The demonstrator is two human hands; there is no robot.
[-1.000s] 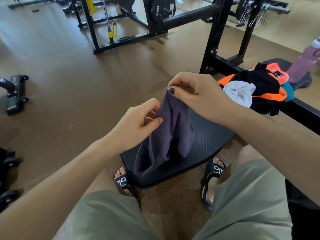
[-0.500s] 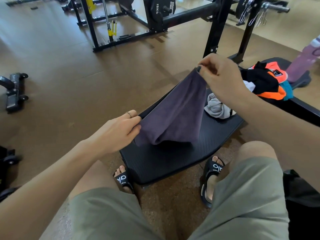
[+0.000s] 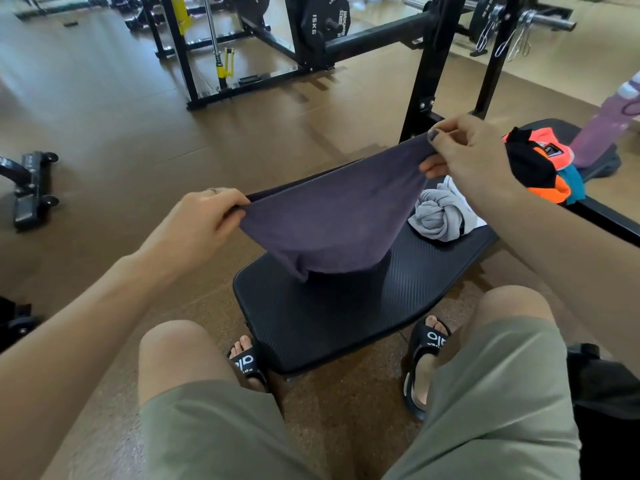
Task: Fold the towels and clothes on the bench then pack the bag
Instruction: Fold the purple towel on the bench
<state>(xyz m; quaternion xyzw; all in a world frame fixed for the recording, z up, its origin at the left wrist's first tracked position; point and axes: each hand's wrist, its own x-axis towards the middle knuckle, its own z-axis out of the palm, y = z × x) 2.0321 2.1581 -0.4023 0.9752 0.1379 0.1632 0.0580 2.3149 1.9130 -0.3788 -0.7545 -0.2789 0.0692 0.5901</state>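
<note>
You hold a purple towel [image 3: 329, 216] stretched between your two hands above the black bench [image 3: 332, 306]. Your left hand [image 3: 201, 220], at about 9 o'clock from the towel's middle, has its fingers curled down over one corner, pinching the cloth against the thumb. Your right hand [image 3: 474, 150], at about 2 o'clock and higher up, pinches the opposite corner between thumb and forefinger, the other fingers loosely bent behind. The top edge of the towel runs taut from hand to hand, and the rest sags in a pouch whose lowest fold hangs just over the bench pad; whether it touches the pad you cannot tell.

On the bench at 3 o'clock from the towel lies a crumpled grey cloth [image 3: 436, 216]. Farther along at 2 o'clock sits a heap of black, orange and teal clothes [image 3: 540, 168], with a purple bottle [image 3: 602, 129] standing just beyond it. A dark bag [image 3: 609, 389] shows at the right edge beside your right knee.
</note>
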